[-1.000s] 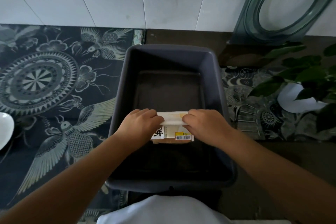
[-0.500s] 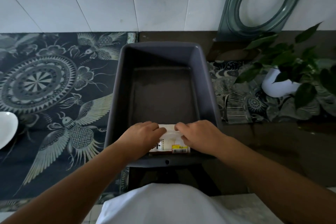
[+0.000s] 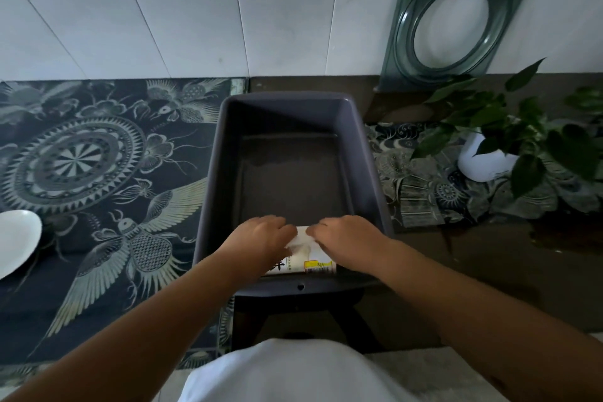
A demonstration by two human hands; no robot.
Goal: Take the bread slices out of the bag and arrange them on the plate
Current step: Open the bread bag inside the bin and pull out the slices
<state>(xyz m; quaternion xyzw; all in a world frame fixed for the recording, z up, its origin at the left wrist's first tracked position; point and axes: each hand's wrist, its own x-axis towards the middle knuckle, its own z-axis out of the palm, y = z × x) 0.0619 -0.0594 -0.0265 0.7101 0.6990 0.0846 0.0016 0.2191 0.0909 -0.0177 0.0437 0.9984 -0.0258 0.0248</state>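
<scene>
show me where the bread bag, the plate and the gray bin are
bread bag (image 3: 305, 253): head view, on the white wrapper between the hands.
plate (image 3: 16, 241): head view, on its white face at the left edge.
gray bin (image 3: 284, 104): head view, on its far wall.

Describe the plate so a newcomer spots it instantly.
Start at the grey tub in the middle, then go left across the dark patterned cloth. The plate sits at the far left edge, cut off by the frame: the only plain white thing there.
</scene>
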